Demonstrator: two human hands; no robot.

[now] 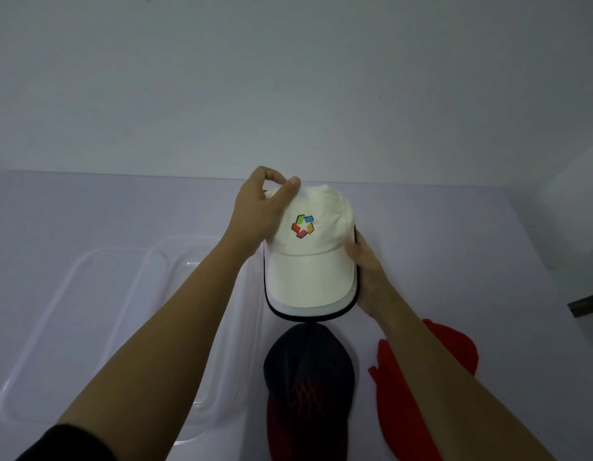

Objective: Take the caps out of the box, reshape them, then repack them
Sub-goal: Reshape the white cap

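A cream cap (313,261) with a multicoloured logo and a dark-edged brim is held up over the white table, brim toward me. My left hand (260,207) pinches the top of its crown between thumb and fingers. My right hand (368,271) grips the right side of the brim. A dark navy cap (308,377) with a red brim and red stitching lies on the table just below it. A red cap (421,387) lies flattened to its right, partly under my right forearm. The clear plastic box (89,327) sits at the left, partly hidden by my left forearm.
The white table (488,244) runs to a pale wall at the back. A dark object (588,307) shows at the right edge. What seems to be a second clear container or lid (205,261) overlaps the box's right side.
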